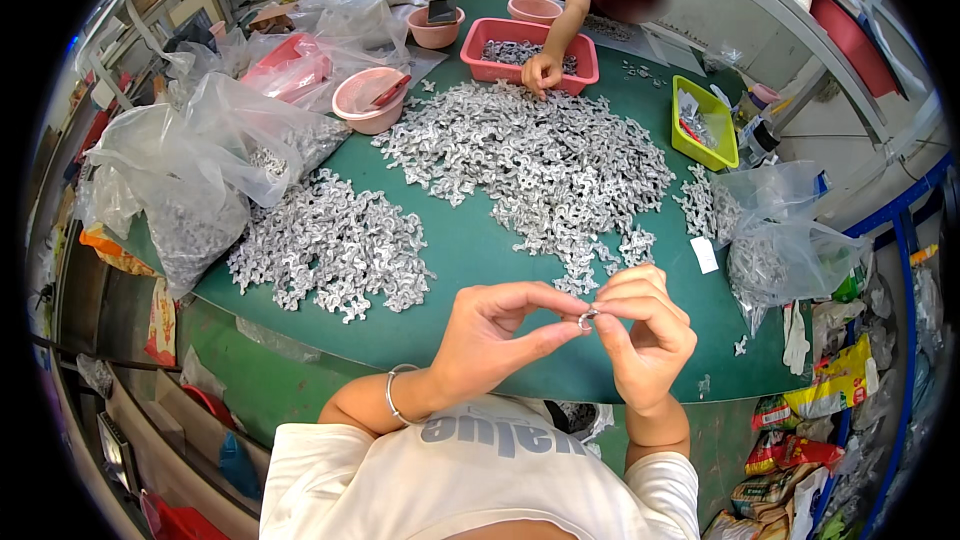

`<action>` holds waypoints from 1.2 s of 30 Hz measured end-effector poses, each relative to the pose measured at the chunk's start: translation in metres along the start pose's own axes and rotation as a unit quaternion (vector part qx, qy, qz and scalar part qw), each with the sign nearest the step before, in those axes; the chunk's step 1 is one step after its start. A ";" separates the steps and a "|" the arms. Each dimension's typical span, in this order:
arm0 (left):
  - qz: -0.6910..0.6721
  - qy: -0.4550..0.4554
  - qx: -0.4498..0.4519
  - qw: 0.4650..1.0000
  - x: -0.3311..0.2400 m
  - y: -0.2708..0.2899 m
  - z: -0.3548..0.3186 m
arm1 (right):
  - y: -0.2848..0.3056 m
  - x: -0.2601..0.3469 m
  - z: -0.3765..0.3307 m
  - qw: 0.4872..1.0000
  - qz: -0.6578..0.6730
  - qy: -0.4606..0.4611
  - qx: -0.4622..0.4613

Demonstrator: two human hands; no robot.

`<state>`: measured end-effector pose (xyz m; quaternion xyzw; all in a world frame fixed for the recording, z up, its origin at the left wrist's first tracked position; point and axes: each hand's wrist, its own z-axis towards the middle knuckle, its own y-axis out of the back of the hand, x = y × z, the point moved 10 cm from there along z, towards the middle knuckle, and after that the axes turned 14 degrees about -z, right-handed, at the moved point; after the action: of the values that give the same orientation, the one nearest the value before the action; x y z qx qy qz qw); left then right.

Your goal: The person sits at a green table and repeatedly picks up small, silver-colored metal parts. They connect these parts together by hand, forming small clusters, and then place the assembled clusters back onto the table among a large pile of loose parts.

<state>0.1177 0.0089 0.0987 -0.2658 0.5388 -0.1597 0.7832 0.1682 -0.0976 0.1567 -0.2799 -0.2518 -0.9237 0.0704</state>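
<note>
Between both hands, just above the table's near edge, is a small curved grey metal piece. My left hand pinches it from the left with thumb and forefinger. From the other side, my right hand grips it between thumb and fingers. Beyond my hands a wide heap of similar small grey metal parts covers the middle of the green table. A second pile of such parts lies to the left.
Clear plastic bags of parts stand at left and right. A co-worker's hand reaches to the heap's far edge beside a pink tray. A pink bowl and a yellow-green basket flank the heap.
</note>
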 end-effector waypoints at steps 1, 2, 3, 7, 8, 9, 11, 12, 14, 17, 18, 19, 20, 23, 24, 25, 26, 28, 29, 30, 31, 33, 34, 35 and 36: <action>0.001 0.001 0.001 1.000 0.000 0.000 0.000 | 0.000 0.001 0.000 1.000 0.000 0.001 -0.002; 0.002 0.002 0.001 1.000 0.000 0.000 -0.001 | 0.001 0.001 -0.001 1.000 -0.003 0.005 -0.004; -0.001 -0.001 0.004 1.000 0.000 -0.001 -0.001 | 0.001 0.002 -0.001 1.000 -0.006 0.008 -0.006; -0.004 -0.019 0.009 1.000 -0.002 -0.001 -0.002 | 0.001 0.003 -0.001 1.000 -0.003 0.007 -0.006; -0.002 -0.026 0.009 1.000 -0.002 -0.002 -0.002 | 0.000 0.003 -0.002 1.000 0.000 0.003 -0.004; -0.003 -0.028 0.011 1.000 -0.003 -0.002 -0.001 | 0.000 0.002 -0.002 1.000 0.002 -0.001 -0.003; -0.001 -0.033 0.013 0.999 -0.005 -0.004 -0.001 | -0.001 0.001 -0.002 1.000 0.008 -0.007 0.000; 0.000 -0.035 0.013 0.999 -0.005 -0.004 -0.002 | -0.001 0.001 -0.002 1.000 0.010 -0.009 0.002; -0.002 -0.037 0.015 0.999 -0.005 -0.005 -0.001 | -0.002 0.000 -0.002 1.000 0.010 -0.013 0.004; -0.002 -0.041 0.019 0.999 -0.005 -0.005 -0.001 | -0.002 0.000 -0.002 1.000 0.013 -0.016 0.004; 0.001 -0.040 0.021 0.999 -0.006 -0.006 -0.001 | -0.002 0.000 -0.002 1.000 0.013 -0.016 0.004; 0.004 -0.041 0.022 0.999 -0.006 -0.006 -0.001 | -0.002 0.000 -0.002 1.000 0.016 -0.016 0.005; 0.007 -0.041 0.022 0.999 -0.006 -0.005 -0.002 | -0.003 0.000 -0.002 1.000 0.019 -0.018 0.005; -0.009 -0.044 0.000 0.999 -0.006 -0.004 -0.001 | -0.003 -0.002 -0.003 1.000 0.020 -0.024 0.005; 0.012 -0.064 0.002 0.998 -0.010 -0.004 -0.001 | -0.003 -0.003 -0.003 1.000 0.018 -0.025 0.005; 0.035 -0.086 0.003 0.996 -0.015 -0.005 -0.002 | -0.003 -0.004 -0.004 1.000 0.018 -0.026 0.004; 0.058 -0.108 0.004 0.992 -0.019 -0.006 -0.003 | -0.003 -0.004 -0.004 1.000 0.017 -0.025 0.003; 0.114 -0.117 0.024 0.986 -0.020 -0.008 -0.005 | -0.003 -0.004 -0.005 1.000 0.016 -0.023 0.003; 0.141 -0.121 0.034 0.982 -0.021 -0.009 -0.005 | -0.003 -0.004 -0.004 1.000 0.014 -0.021 0.004; 0.129 -0.115 0.030 0.984 -0.020 -0.008 -0.005 | -0.002 -0.003 -0.004 1.000 0.013 -0.020 0.006; 0.117 -0.110 0.025 0.987 -0.019 -0.007 -0.005 | -0.003 -0.002 -0.003 1.000 0.011 -0.018 0.008; 0.072 -0.085 0.014 0.994 -0.014 -0.004 -0.004 | -0.004 -0.003 -0.004 1.000 0.015 -0.020 0.011; 0.041 -0.067 0.008 0.997 -0.010 -0.002 -0.003 | -0.004 -0.003 -0.004 1.000 0.017 -0.020 0.012; 0.009 -0.048 0.002 0.999 -0.006 -0.001 -0.003 | -0.004 -0.003 -0.004 1.000 0.019 -0.018 0.012; -0.021 -0.018 -0.006 1.000 -0.001 0.001 -0.003 | -0.005 -0.003 -0.005 1.000 0.022 -0.017 0.012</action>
<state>0.1146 0.0096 0.0977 -0.2843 0.5203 -0.1682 0.7875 0.1673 -0.0961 0.1495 -0.2998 -0.2577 -0.9141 0.0897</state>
